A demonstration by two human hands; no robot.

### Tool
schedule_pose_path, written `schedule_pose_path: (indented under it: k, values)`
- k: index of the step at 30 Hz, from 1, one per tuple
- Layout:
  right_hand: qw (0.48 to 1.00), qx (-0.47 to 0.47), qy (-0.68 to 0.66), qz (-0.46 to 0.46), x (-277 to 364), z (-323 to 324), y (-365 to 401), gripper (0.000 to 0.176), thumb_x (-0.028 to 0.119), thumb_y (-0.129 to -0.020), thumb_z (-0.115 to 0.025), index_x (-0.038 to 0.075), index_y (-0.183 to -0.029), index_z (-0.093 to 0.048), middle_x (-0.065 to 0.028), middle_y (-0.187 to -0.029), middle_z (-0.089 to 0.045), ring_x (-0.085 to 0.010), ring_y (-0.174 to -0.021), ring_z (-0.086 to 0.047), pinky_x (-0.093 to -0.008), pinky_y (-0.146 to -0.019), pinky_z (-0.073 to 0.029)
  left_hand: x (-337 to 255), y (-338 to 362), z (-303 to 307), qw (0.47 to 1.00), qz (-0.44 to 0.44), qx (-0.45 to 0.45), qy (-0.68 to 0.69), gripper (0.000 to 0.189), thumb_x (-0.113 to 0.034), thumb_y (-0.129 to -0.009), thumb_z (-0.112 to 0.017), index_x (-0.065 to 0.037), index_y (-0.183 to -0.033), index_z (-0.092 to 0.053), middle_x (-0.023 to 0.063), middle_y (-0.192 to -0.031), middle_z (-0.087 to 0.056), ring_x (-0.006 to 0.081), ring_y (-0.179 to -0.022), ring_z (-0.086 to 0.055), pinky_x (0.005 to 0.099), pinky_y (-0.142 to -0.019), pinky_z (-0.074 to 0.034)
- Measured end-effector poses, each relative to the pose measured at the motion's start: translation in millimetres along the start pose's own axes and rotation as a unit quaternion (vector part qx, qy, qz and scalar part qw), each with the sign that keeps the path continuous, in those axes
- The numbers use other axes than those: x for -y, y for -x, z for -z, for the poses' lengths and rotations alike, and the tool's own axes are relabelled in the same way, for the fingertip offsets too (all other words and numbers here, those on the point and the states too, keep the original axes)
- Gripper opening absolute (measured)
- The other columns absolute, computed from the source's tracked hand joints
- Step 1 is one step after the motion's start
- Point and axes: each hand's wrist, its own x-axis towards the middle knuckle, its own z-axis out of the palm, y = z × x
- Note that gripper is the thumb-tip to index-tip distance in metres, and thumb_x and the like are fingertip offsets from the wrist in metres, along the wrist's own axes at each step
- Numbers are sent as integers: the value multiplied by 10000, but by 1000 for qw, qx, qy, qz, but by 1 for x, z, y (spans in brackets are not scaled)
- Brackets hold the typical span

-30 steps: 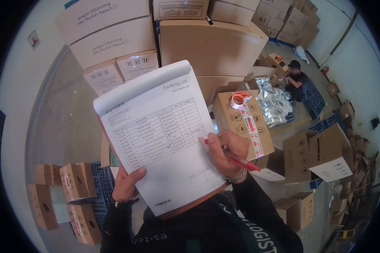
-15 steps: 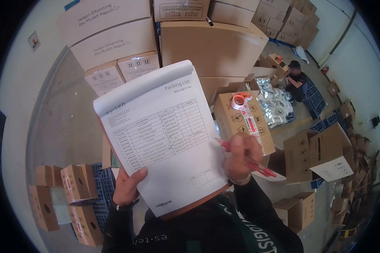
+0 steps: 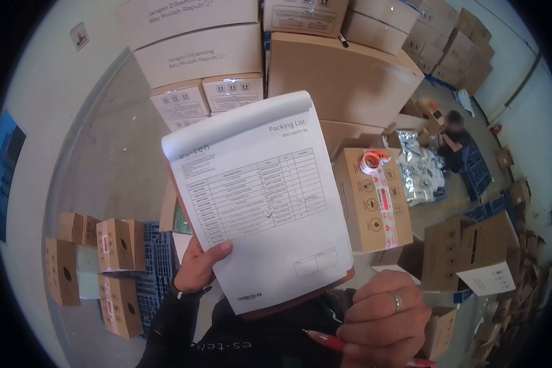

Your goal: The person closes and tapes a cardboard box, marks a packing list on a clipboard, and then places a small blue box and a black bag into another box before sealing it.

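My left hand (image 3: 201,265) grips the lower left edge of a brown clipboard (image 3: 343,279), thumb on top of the paper. A printed packing list (image 3: 270,245) lies on it, with a table, a dark tick mark and a barcode at the bottom. Its upper sheets (image 3: 239,122) are folded back over the top. Low at the right, my right hand (image 3: 386,319), a ring on one finger, is closed round a red pen (image 3: 326,339). The pen's tip points left, apart from the paper; the fingers cover its middle.
Stacked cartons (image 3: 343,73) stand ahead. A tape dispenser (image 3: 371,162) sits on a taped box (image 3: 356,202) beside silvery packets (image 3: 420,165). A person (image 3: 454,141) is at the far right. Open cartons (image 3: 441,251) lie at right; small boxes (image 3: 119,245) and a blue pallet (image 3: 159,251) at left.
My right hand with the pen has drawn away from the sheet, down and to the right towards me. The clipboard stays in my left hand. The whole view has shifted slightly.
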Motion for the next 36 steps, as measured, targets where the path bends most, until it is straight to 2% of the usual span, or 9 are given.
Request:
schedule_pose_path:
  k: [2,8,11,17,20,24,27,29,36]
  values:
    - [999,-14,4,30,-9,-3,0,196,37,-727,-761,15,-759,-569,-85,-620,-614,-183,-488,-553,-271,-394,-397,-2,-1,-4,1000,-3,7,2,543,-61,-977,-635,7,-1473,-426,161,-1422,-580,236,-1260,-588,381,-1059,-470]
    - [997,2,-28,-68,0,6,4,252,126,-746,-842,7,-754,-619,-70,-657,-632,-174,-568,-625,-305,-453,-473,1,-9,-9,999,23,-2,29,516,-21,-953,-618,8,-1443,-459,156,-1385,-608,247,-1222,-624,384,-1015,-518]
    - [999,-2,-35,15,-15,1,2,194,12,-722,-761,28,-751,-570,-103,-637,-630,-205,-508,-571,-298,-414,-422,4,-14,-12,1000,22,-3,20,543,-52,-983,-623,17,-1479,-415,176,-1417,-577,245,-1263,-592,385,-1050,-492]
    - [996,21,-45,-70,-11,18,3,173,45,-743,-750,34,-757,-578,-119,-674,-660,-221,-558,-603,-315,-446,-455,11,-32,-20,998,55,9,27,471,-66,-996,-596,45,-1438,-480,186,-1374,-610,247,-1231,-617,371,-1039,-500]
    - [996,44,-30,-69,-10,23,12,153,75,-761,-749,52,-797,-602,-108,-708,-684,-243,-588,-627,-350,-470,-485,15,-44,-30,996,85,10,22,437,-91,-1004,-594,56,-1408,-518,172,-1339,-636,239,-1188,-641,352,-1027,-506]
    - [986,65,108,-112,-30,68,58,115,69,-881,-667,-9,-962,-644,-74,-818,-663,-180,-653,-629,-275,-581,-500,42,-75,-46,991,116,57,41,414,-117,-1017,-593,69,-1384,-546,154,-1335,-645,209,-1168,-645,329,-1011,-512]
    - [825,-42,430,-366,-46,92,109,220,108,-1002,-528,-39,-1136,-621,-119,-952,-674,-185,-784,-644,-250,-737,-512,83,-108,-72,986,135,89,49,401,-140,-1033,-585,72,-1373,-563,148,-1335,-649,192,-1170,-639,320,-1010,-509]
    - [712,-161,271,-627,-52,123,141,288,189,-1038,-534,-56,-1159,-626,-139,-992,-692,-215,-850,-662,-330,-773,-533,111,-126,-99,982,138,111,69,391,-152,-1046,-572,69,-1368,-573,145,-1329,-653,186,-1172,-634,318,-1012,-506]
    - [559,21,284,-779,-64,225,327,419,391,-990,-623,28,-1189,-689,-226,-1015,-736,-339,-959,-722,-415,-847,-543,217,-182,-191,961,210,180,22,402,-174,-1048,-568,64,-1373,-571,124,-1307,-667,176,-1153,-637,322,-994,-499]
